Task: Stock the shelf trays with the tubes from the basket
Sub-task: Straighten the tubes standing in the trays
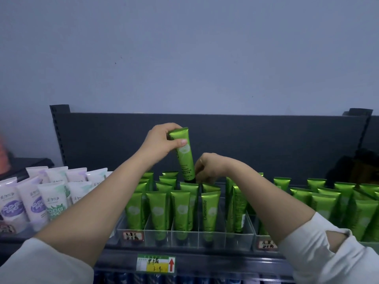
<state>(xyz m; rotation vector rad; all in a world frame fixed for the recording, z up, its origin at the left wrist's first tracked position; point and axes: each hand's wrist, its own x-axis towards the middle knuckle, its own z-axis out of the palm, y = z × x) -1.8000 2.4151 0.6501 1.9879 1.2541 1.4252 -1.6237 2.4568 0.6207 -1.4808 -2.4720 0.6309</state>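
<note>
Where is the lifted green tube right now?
Centre of the head view: left hand holds the green tube above the back rows of the tray, right hand at its cap.

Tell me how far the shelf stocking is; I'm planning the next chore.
Done: the clear plastic tray holds rows of upright green tubes. In hand: the left hand grips one green tube above the back rows, the right hand by its black cap. Left: seating it; the basket is out of view, so the remainder is unknown.

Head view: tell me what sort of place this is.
Most likely a shop's toiletries aisle: a shelf holding clear divided trays packed with identical green tubes, a printed price tag on the shelf edge, and handwritten labels on the trays.
</note>
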